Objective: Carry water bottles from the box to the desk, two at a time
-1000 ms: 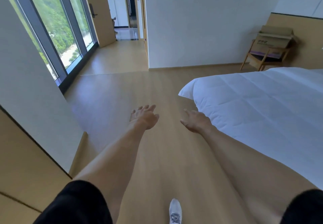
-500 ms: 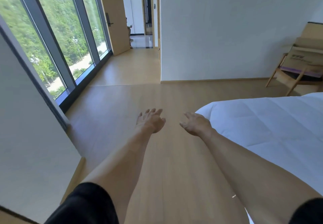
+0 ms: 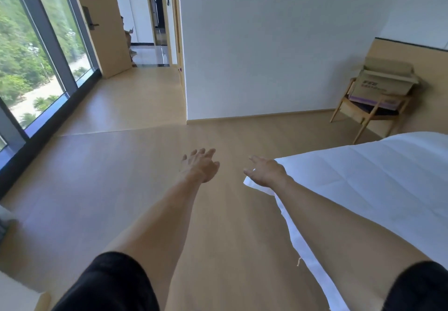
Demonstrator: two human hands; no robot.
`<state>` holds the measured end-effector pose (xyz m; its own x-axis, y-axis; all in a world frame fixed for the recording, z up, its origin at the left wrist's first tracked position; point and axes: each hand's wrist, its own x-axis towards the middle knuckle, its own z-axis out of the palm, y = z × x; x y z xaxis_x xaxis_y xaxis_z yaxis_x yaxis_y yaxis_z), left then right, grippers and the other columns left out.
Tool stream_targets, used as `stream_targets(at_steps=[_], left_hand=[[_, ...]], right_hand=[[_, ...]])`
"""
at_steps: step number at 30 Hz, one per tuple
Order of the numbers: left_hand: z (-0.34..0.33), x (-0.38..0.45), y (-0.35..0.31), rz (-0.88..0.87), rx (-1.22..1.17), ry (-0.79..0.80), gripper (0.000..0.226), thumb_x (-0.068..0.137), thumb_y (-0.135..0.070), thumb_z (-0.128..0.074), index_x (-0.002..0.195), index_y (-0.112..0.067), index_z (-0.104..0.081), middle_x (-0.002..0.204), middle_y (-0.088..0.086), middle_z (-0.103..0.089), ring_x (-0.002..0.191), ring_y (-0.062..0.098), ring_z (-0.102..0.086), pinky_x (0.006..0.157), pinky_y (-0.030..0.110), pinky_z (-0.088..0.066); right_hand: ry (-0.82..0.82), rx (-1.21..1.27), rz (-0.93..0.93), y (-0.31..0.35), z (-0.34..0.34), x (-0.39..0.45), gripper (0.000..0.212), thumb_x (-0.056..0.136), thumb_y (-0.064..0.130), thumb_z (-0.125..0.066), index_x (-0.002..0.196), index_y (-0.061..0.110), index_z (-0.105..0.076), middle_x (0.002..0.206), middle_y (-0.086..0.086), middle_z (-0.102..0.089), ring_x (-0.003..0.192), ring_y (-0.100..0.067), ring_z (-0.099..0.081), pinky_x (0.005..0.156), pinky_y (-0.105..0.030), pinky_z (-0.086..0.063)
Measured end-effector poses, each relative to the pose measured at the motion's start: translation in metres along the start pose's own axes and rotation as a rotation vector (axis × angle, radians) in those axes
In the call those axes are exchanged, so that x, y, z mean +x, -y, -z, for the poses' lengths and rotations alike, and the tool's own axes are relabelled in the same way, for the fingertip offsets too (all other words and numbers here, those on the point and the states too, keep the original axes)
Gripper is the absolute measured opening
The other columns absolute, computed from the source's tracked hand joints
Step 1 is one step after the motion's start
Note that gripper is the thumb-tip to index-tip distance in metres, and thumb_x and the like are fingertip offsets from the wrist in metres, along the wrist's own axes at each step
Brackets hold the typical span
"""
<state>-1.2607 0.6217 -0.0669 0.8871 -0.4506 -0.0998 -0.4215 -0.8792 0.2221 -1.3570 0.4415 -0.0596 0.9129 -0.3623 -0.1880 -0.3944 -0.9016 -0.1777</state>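
hands [image 3: 232, 171] empty, outstretched; box [image 3: 385, 80] on chair [image 3: 371, 114].

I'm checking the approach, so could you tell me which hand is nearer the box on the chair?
Right. The right hand is out over the bed corner, on the box's side; the left hand is over open floor, farther away. Both are empty.

Wooden chair [image 3: 371, 109] bearing an open cardboard box [image 3: 385, 80], on pale wood floor [image 3: 121, 165].
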Motion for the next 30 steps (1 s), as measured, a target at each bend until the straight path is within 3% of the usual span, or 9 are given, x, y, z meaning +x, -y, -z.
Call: stream_targets(at_steps=[14,23,30], left_hand=[[0.045,0.269,0.038,-0.125,0.040,0.032,0.057,0.102,-0.046,-0.034,0.157,-0.034,-0.026,0.163,-0.001,-0.028,0.150,0.022,-0.022,0.120,0.047,-0.015],[0.048,0.439,0.030,-0.156,0.167,0.042,0.057,0.103,-0.046,-0.031,0.158,-0.032,-0.024,0.161,-0.001,-0.030,0.149,0.023,-0.024,0.121,0.047,-0.016],[0.072,0.584,0.000,-0.179,0.248,0.023,0.056,0.103,-0.047,-0.029,0.156,-0.031,-0.027,0.159,-0.001,-0.033,0.148,0.022,-0.026,0.119,0.045,-0.020]], right_hand=[[0.004,0.017,-0.126,0.041,0.044,0.239,0.059,0.097,0.051,-0.044,0.151,0.030,-0.035,0.151,-0.002,-0.046,0.135,-0.029,-0.046,0.104,-0.039,-0.040],[-0.018,0.089,-0.138,0.023,0.051,0.416,0.062,0.094,0.056,-0.045,0.151,0.030,-0.037,0.153,-0.003,-0.045,0.137,-0.029,-0.044,0.105,-0.040,-0.038],[-0.009,0.124,-0.175,-0.017,0.093,0.551,0.063,0.095,0.055,-0.047,0.152,0.032,-0.035,0.152,-0.006,-0.045,0.138,-0.030,-0.044,0.107,-0.041,-0.037]])
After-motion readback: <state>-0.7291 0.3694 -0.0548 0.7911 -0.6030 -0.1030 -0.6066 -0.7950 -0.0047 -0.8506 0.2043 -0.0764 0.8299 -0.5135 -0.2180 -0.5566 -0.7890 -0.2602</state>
